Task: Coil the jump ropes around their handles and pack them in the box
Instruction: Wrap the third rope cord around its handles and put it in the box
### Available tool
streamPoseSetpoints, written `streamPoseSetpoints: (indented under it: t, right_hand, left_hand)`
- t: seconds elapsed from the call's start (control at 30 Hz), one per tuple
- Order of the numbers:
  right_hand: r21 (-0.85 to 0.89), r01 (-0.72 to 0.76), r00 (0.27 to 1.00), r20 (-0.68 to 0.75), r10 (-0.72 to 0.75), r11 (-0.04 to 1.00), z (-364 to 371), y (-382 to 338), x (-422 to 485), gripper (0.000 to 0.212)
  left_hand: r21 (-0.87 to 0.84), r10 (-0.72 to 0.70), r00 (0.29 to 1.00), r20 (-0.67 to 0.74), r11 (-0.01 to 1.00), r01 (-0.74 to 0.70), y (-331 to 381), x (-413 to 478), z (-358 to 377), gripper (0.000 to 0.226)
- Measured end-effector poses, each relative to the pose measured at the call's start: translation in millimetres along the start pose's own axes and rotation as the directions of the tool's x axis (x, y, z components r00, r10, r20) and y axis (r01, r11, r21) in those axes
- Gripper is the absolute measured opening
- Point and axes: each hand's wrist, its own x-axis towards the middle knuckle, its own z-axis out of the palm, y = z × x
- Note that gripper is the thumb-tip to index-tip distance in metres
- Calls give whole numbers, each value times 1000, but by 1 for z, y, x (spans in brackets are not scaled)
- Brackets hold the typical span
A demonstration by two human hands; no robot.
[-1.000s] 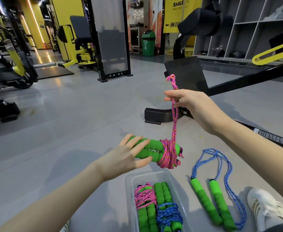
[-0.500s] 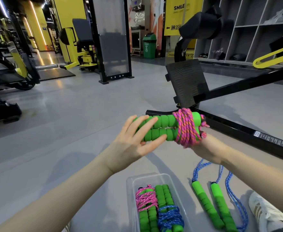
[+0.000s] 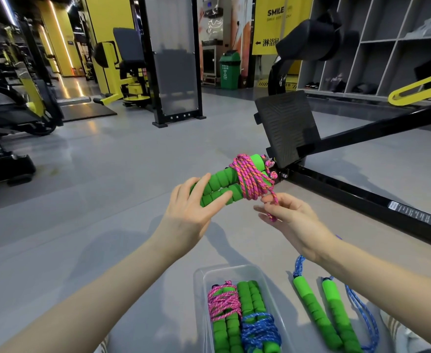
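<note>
Well past halfway, by the look of it. Already packed in the clear box (image 3: 231, 268) at 6 o'clock of the view: one pink-corded bundle (image 3: 223, 303) on the 9 o'clock side, and one blue-corded bundle (image 3: 259, 329) touching it on the 3 o'clock side. Both lying lengthwise, green handles paired.

In hand now, raised above the floor (image 3: 112, 205) near the middle of the view: the pink jump rope (image 3: 247, 179). Two green foam handles (image 3: 219, 188) side by side, pointing roughly toward 2 o'clock, with cord wound in many turns around the far end. Left hand (image 3: 191, 212) gripping the near end of the handles, thumb across the near face, fingers over the top. Right hand (image 3: 293, 220) at 5 o'clock of the coil, pinching the short loose tail of pink cord between thumb and fingers. Only that tail left unwound. Probably to be tucked under a turn or tied off, then the bundle lowered into the box.

Left to do: the blue jump rope (image 3: 316, 314) on the floor at 3 o'clock of the box. Handles near each other but apart, cord entirely loose, looping out toward 12 o'clock and trailing down the 3 o'clock side. Not yet coiled, not yet packed. Spare room in the box hard to judge, near end cut off by the frame edge.
</note>
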Motion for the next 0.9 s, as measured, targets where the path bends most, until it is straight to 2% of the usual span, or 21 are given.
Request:
streamPoseSetpoints:
  t: [0.07, 0.17, 0.37, 0.53, 0.63, 0.8, 0.87, 0.9]
  right_hand:
    - [62, -14, 999, -38, 16, 998, 3, 1, -2, 20]
    - [20, -11, 995, -100, 12, 1000, 4, 1, -5, 22]
    - [-51, -6, 996, -89, 2, 999, 9, 5, -7, 24]
    - [-49, -45, 971, -235, 32, 998, 19, 12, -9, 24]
    - [-153, -43, 964, -266, 1, 987, 21, 20, -11, 17]
    - [-342, 28, 980, -175, -93, 939, 28, 23, -18, 31]
    - [-533, 125, 970, -113, -217, 837, 29, 24, -20, 23]
    - [-647, 191, 951, -65, -303, 738, 28, 23, -20, 17]
  left_hand:
    - [-13, -4, 1000, -10, 1000, 4, 2, 2, 0, 65]
    - [-31, -1, 1000, -11, 1000, 1, 4, 3, -1, 65]
    - [-41, 37, 999, 33, 999, -36, 0, 7, -2, 64]
    - [82, 139, 986, 89, 986, -146, -1, -6, 4, 58]
    - [146, 145, 982, 120, 976, -162, -6, -13, 7, 53]
    - [184, 143, 983, 118, 969, -163, -8, -14, 9, 54]
    - [185, 139, 983, 116, 970, -159, -10, -14, 10, 56]
    - [186, 135, 984, 115, 970, -154, -12, -15, 10, 57]
